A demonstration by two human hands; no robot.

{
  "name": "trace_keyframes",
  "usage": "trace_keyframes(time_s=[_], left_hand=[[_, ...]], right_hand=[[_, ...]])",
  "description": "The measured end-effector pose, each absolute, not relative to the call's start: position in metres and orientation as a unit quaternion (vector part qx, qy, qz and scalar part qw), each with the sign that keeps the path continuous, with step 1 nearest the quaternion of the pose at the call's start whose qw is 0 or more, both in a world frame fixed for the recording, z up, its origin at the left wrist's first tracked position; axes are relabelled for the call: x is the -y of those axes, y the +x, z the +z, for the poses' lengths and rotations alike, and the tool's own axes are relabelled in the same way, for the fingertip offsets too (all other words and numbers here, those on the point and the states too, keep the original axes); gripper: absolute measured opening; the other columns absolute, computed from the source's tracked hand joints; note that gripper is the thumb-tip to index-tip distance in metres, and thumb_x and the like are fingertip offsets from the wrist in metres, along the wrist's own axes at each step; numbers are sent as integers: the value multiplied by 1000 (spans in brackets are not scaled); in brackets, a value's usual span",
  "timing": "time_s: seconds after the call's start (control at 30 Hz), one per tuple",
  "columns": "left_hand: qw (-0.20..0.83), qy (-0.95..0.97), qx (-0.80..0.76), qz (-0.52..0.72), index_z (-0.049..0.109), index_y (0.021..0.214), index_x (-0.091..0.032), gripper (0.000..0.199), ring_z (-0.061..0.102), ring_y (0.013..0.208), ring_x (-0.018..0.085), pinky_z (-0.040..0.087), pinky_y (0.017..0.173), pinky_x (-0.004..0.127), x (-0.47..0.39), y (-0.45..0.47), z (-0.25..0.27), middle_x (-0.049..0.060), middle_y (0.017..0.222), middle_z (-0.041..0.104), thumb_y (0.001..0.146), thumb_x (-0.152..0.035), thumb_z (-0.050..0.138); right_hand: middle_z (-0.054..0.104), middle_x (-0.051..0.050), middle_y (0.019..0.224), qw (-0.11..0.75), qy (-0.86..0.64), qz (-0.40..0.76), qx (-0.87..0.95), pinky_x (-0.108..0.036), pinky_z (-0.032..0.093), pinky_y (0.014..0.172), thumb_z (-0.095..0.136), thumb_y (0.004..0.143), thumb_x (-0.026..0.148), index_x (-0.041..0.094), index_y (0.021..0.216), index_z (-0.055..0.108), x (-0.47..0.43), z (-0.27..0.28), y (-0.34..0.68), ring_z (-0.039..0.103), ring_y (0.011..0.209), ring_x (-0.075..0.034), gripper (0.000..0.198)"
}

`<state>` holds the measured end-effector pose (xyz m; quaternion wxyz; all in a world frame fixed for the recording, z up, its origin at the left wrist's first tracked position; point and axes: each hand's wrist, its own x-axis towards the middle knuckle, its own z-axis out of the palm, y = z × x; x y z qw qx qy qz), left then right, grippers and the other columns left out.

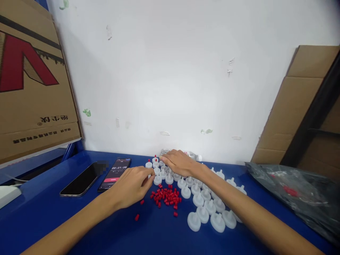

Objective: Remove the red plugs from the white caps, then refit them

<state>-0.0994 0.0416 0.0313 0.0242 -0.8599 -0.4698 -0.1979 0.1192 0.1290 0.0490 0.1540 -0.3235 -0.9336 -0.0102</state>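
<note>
Many white plastic nozzle caps (pixel 198 199), round discs with upright spouts, stand in rows across the blue table. A few at the far left of the group carry small red caps (pixel 149 161) on their spouts. In front of them lies a loose heap of red caps (pixel 167 196). My left hand (pixel 136 186) is beside the heap, thumb and fingers pinched together; what they hold, if anything, is hidden. My right hand (pixel 179 162) reaches over the back rows, fingertips drawn together near the red-topped ones. Whatever is between those fingertips cannot be made out.
Two phones, a dark one (pixel 79 180) and one showing a timer (pixel 117 173), lie at left. A clear bottle (pixel 195 156) rests against the wall behind my right hand. A grey plastic bag (pixel 294 198) lies at right. A large cardboard box (pixel 37 99) stands at left.
</note>
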Motion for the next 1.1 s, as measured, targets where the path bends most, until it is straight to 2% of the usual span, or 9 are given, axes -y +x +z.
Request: trace_keyframes(time_s=[0.1, 0.27, 0.4, 0.53, 0.6, 0.7, 0.77, 0.9, 1.1], left_hand=[[30, -858, 472, -198, 65, 86, -22, 28, 58, 66, 20, 35, 62, 30, -43, -102, 32, 3, 75, 65, 100, -26, 41], [36, -858, 474, -196, 64, 83, -22, 28, 58, 64, 20, 33, 60, 30, -43, -105, 32, 2, 74, 65, 99, -25, 41], [41, -850, 483, -207, 64, 83, -23, 26, 60, 66, 21, 33, 61, 31, -43, -105, 34, 3, 74, 66, 99, -24, 42], [44, -827, 510, -232, 61, 85, -23, 26, 61, 66, 21, 32, 61, 31, -45, -106, 38, 1, 72, 66, 100, -26, 40], [45, -808, 532, -250, 61, 92, -24, 25, 61, 65, 22, 31, 60, 30, -46, -107, 40, 0, 70, 65, 102, -29, 38], [44, -783, 558, -273, 57, 110, -25, 23, 61, 63, 22, 31, 59, 29, -47, -108, 41, -2, 69, 64, 104, -35, 36], [36, -776, 563, -283, 53, 116, -26, 25, 61, 63, 21, 31, 58, 28, -48, -108, 42, -3, 71, 64, 105, -41, 36], [24, -781, 553, -289, 53, 105, -25, 27, 58, 61, 20, 30, 58, 28, -46, -107, 40, -3, 72, 63, 104, -48, 39], [1, -803, 509, -311, 54, 95, -24, 30, 50, 57, 18, 27, 58, 29, -43, -106, 39, -3, 69, 58, 106, -39, 31]], right_hand=[[69, -9, 78, 124, -339, -21, 932, -39, 46, 74, 12, 106, 56, 20, 81, 67, -135, 47, 113, 64, 74, -24, 70], [74, -13, 84, 89, -370, -36, 924, -41, 48, 75, 16, 104, 63, 19, 86, 71, -144, 40, 97, 70, 79, -28, 73], [74, -15, 80, 92, -367, -45, 925, -42, 48, 77, 25, 102, 65, 18, 77, 71, -145, 49, 93, 71, 80, -30, 71], [73, -13, 79, 141, -353, -43, 924, -40, 47, 77, 26, 105, 60, 18, 83, 71, -138, 72, 102, 69, 79, -28, 65], [74, -8, 82, 166, -334, -7, 928, -36, 48, 75, 35, 105, 56, 19, 93, 70, -131, 85, 107, 69, 79, -24, 53], [74, -3, 92, 191, -261, 110, 940, -29, 48, 73, 60, 95, 47, 23, 100, 68, -121, 97, 109, 68, 87, -19, 26], [73, -3, 96, 187, -220, 161, 944, -28, 46, 73, 69, 89, 39, 23, 100, 65, -114, 100, 108, 66, 90, -19, 20], [69, 1, 86, 164, -211, 151, 952, -28, 40, 64, 67, 87, 30, 25, 103, 51, -101, 101, 100, 58, 74, -16, 23], [62, 4, 77, 152, -199, 116, 961, -28, 32, 57, 64, 90, 30, 25, 100, 45, -88, 102, 95, 47, 61, -13, 22]])
